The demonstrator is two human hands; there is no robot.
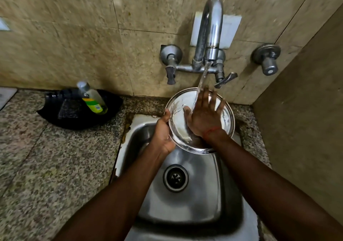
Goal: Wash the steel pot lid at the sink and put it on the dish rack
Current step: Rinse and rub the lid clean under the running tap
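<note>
Now rinsing the lid

Over the steel sink (185, 200), my left hand (163, 133) grips the round steel pot lid (178, 122) by its rim; my right hand (204, 118) lies flat, fingers spread. Better to tilt it under the tap stream (203, 77).
</note>
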